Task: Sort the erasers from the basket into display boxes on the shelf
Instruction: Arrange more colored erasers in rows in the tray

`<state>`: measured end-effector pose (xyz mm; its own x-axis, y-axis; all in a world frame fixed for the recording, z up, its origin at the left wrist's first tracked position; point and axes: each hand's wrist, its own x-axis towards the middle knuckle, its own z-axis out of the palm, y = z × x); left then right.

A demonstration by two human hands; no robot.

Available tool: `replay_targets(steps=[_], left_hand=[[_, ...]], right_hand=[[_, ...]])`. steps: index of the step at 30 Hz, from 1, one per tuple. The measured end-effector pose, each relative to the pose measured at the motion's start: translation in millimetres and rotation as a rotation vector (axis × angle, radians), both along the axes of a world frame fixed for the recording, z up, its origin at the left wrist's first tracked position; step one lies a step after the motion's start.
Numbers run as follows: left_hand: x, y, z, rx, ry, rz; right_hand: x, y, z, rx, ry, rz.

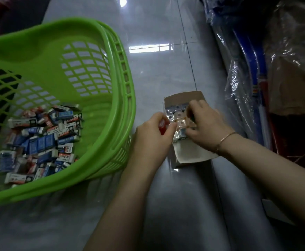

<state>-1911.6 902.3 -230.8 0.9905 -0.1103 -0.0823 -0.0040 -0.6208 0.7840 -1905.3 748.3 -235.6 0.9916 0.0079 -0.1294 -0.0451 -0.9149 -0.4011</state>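
Pinching a red eraser (pixel 161 128), the left hand (pixel 152 140) sits just beside the display box (pixel 193 153) at centre frame; the right hand (pixel 205 124) curls fingers onto packed erasers (pixel 177 115) inside. Loose erasers fill the green basket (pixel 101 51) at left.

- Green basket (pixel 112 57), left of frame, holds loose erasers (pixel 43 134).
- Left hand (pixel 151 136) pinches red eraser (pixel 162 128), centre.
- Right hand (pixel 205 124) fingers curled over erasers packed in cardboard box (pixel 193 154).
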Motion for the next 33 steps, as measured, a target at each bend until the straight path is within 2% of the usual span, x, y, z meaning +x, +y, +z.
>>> replay_targets(steps=[3, 6, 8, 10, 15, 18, 21, 24, 30, 31, 33], left_hand=[[-4.6, -7.0, 12.2, -0.172, 0.029, 0.0], [-6.6, -13.1, 23.8, -0.498, 0.241, 0.058], [-6.1, -14.2, 31.2, -0.666, 0.374, 0.097], [-5.9, -13.5, 33.8, -0.726, 0.449, 0.079], [-10.1, -12.9, 33.0, -0.685, 0.542, -0.064], [-11.3, -13.8, 32.5, -0.725, 0.537, -0.041], [-9.6, -13.2, 31.2, -0.79, 0.523, 0.076], [-10.7, -13.6, 25.9, -0.76, 0.488, 0.119], [-8.8, -12.6, 21.7, -0.725, 0.462, 0.068], [-7.7, -11.4, 22.0, -0.695, 0.453, 0.037], [-5.3, -9.1, 22.3, -0.61, 0.426, -0.029]], right_hand=[[4.6, 6.2, 22.5, 0.864, 0.148, -0.367], [4.9, 2.4, 45.2, 1.576, 0.374, -0.492], [2.3, -1.6, 54.6, 1.811, 0.432, -0.517], [-1.4, -2.8, 58.1, 1.893, 0.423, -0.535], [-11.1, -1.0, 55.7, 1.924, 0.398, -0.522], [-14.6, 0.9, 52.1, 1.921, 0.431, -0.483], [-16.2, -0.8, 47.0, 1.65, 0.413, -0.46], [-15.1, -9.2, 48.7, 1.423, 0.376, -0.47], [-22.9, -12.5, 49.5, 1.415, 0.352, -0.504], [-25.1, -11.8, 49.0, 1.321, 0.335, -0.46], [-26.5, -13.8, 49.8, 0.978, 0.268, -0.297]])
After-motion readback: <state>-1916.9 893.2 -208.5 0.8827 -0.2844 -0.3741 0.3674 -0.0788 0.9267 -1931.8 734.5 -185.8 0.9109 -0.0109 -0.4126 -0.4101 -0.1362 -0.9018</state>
